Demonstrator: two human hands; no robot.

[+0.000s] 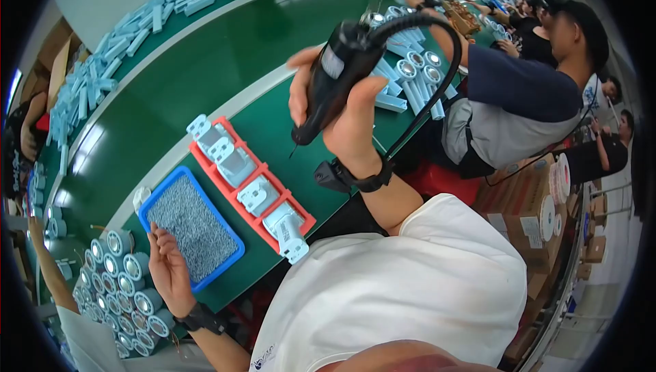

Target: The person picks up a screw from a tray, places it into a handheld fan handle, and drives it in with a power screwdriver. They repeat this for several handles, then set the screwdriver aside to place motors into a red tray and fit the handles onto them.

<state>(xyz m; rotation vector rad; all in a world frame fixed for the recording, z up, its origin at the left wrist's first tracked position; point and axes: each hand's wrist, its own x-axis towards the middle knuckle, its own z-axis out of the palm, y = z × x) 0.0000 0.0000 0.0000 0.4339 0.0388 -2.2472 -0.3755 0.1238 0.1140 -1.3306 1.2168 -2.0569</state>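
Black electric screwdriver (335,64) was up in the air, nose slanting down and leftward, its thin bit in view to the right of the red divided tray (305,220) and apart from the parts! The right hand (352,112) had it firmly, fingers and thumb wrapped about the body, while the cable (458,57) arched off to the right and dropped past the wrist. Over on the other side, the left hand (169,256) was at the left edge of the blue tray (219,271), fingers curled near the small metal screws (191,225); whether they pinched one, you could not tell. Light-blue housings (258,194) sat in the red tray, the nearest poking out past its end. Room to move? Green tabletop (335,177) stretched between that tray and the co-worker's light-blue parts (413,78); leftward it was tighter, stacked round parts (123,290) crowding the left forearm, the pale strip (164,150) bordering the far side.
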